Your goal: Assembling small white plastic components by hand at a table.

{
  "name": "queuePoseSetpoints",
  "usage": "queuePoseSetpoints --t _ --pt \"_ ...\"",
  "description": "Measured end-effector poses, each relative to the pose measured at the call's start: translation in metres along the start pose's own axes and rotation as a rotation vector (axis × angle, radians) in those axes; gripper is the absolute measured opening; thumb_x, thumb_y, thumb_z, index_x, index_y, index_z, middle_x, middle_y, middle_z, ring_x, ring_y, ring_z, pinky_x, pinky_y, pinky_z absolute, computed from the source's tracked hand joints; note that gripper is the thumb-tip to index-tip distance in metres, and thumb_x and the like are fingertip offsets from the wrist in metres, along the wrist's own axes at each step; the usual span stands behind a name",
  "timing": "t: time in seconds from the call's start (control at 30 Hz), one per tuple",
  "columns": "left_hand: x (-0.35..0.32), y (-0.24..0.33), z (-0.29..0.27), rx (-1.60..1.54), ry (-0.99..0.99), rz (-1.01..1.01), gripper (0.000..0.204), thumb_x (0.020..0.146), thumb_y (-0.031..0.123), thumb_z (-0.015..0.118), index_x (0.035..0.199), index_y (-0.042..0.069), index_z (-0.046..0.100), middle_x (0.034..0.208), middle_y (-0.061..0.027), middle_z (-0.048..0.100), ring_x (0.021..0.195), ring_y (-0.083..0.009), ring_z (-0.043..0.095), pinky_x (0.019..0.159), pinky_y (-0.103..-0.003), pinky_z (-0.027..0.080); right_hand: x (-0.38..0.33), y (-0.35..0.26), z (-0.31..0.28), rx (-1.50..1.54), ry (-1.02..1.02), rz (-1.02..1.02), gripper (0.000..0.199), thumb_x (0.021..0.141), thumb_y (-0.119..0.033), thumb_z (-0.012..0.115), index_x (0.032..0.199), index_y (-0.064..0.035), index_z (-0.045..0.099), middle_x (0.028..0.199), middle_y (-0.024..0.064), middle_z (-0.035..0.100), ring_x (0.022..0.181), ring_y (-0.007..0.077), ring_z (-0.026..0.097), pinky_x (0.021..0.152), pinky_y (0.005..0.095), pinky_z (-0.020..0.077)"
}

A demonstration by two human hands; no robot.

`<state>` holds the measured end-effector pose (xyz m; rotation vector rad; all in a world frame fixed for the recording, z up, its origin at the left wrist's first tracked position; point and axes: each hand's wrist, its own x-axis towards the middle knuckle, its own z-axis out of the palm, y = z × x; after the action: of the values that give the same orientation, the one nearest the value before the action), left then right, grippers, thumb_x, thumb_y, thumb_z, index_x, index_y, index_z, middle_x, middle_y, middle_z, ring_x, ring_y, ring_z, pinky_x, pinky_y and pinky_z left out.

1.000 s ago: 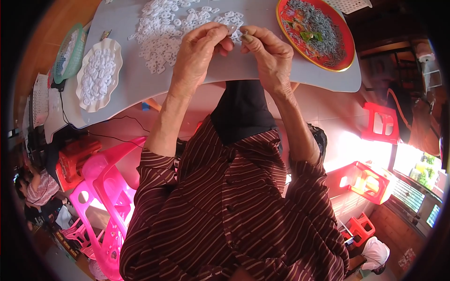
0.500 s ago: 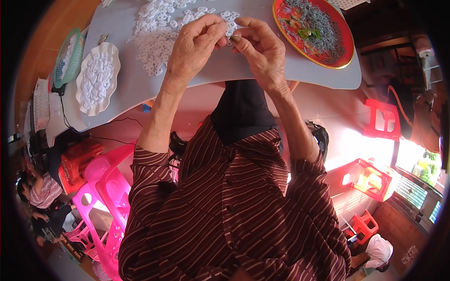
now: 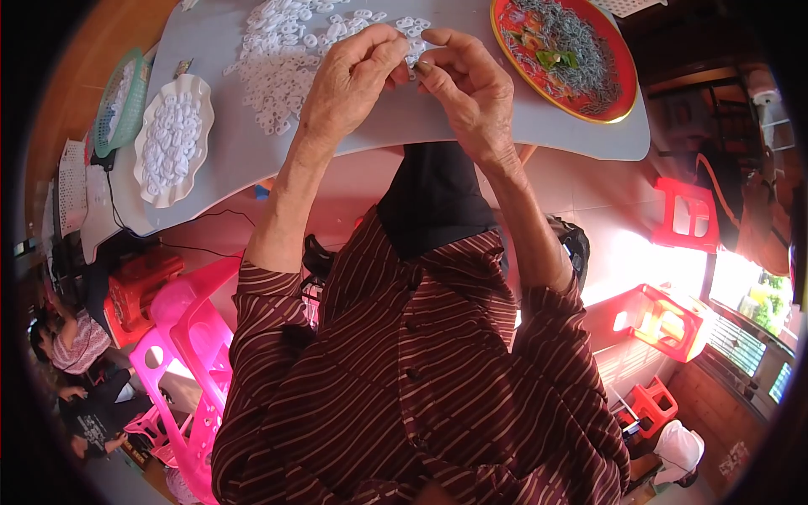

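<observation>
Over the grey table, my left hand (image 3: pixel 358 80) and my right hand (image 3: pixel 471 97) meet, fingertips almost touching. The left fingers are closed in a pinch; whatever is in them is hidden. My right thumb presses toward its curled fingers, and the index finger stretches above; anything held there is too small to make out. Beyond the hands lie many small white oval plastic pieces with holes (image 3: pixel 273 76), loose in a heap. To the right, a red round tray with a gold rim (image 3: pixel 619 114) bears a pile of small grey metal pieces (image 3: pixel 589 63).
On the left stand a white wavy-edged dish (image 3: pixel 200 156) of white pieces and a green basket (image 3: pixel 130 105). A pink plastic chair (image 3: pixel 189 328) is beside me; red stools (image 3: pixel 686 215) stand at right. Other people (image 3: pixel 80 341) are at lower left. A cable (image 3: pixel 202 217) hangs below the table.
My hands hold nearly the same place, with only slight finger movement. At lower left, a person in dark clothing has shifted.
</observation>
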<state>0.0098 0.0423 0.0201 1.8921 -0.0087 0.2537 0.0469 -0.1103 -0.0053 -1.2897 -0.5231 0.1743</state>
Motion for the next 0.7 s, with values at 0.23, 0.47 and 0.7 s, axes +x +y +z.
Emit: queuePoseSetpoints --t 0.23,0.47,0.7 --pt "0.000 0.002 -0.003 0.045 -0.043 0.015 0.028 0.092 0.028 0.049 0.082 0.002 0.054 0.064 -0.0046 0.056 0.062 -0.0126 0.053 0.060 -0.028 0.044 -0.001 0.001 0.000 0.020 -0.007 0.007 0.033 0.084 0.002 0.060 0.115 0.0028 0.052 0.086 0.0045 0.060 0.076 0.0091 0.058 0.072 0.0216 0.0483" --pt "-0.002 -0.002 0.000 0.154 -0.069 0.096 0.023 0.093 0.022 0.045 0.082 0.002 0.051 0.061 -0.0082 0.052 0.056 -0.0168 0.049 0.055 -0.032 0.041 -0.002 0.000 0.001 -0.017 -0.021 -0.027 0.030 0.085 0.004 0.057 0.115 0.0048 0.052 0.087 0.0046 0.059 0.078 0.0109 0.059 0.073 0.0230 0.0490" --pt "-0.008 -0.009 0.010 0.110 0.058 0.142 0.017 0.091 0.015 0.046 0.083 0.001 0.050 0.060 -0.0088 0.049 0.054 -0.0180 0.043 0.054 -0.031 0.041 -0.003 -0.003 0.000 0.024 -0.052 0.023 0.027 0.086 0.005 0.055 0.113 0.0056 0.052 0.089 0.0062 0.058 0.083 0.0142 0.062 0.074 0.0246 0.0501"
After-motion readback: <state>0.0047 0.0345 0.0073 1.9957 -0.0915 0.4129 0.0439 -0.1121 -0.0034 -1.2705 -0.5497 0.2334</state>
